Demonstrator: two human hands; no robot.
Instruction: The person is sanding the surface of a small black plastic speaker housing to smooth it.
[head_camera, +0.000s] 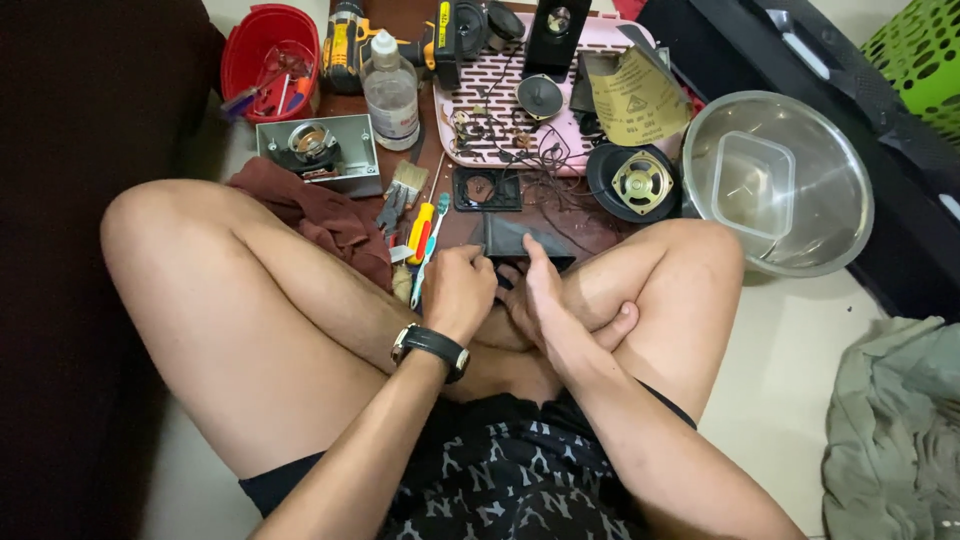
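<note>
Dark panel (520, 240) under both hands: smooth, semi-glossy, plastic by appearance. Wrist strap (432, 345) at 7 o'clock of it: black, matt, leather-like, with a metal case. Bowl (800, 240) at 3 o'clock: polished steel, reflective, holding a clear plastic tub (752, 183). Rag (320, 212) at 9 o'clock: maroon cloth, creased, matt. Bottle (391, 95) at 11 o'clock: translucent plastic. Tray (490, 90) at 12 o'clock: pink slatted plastic. Sheet (635, 100) at 1 o'clock: tan abrasive paper, rough. Table (400, 20): dark brown wood.
</note>
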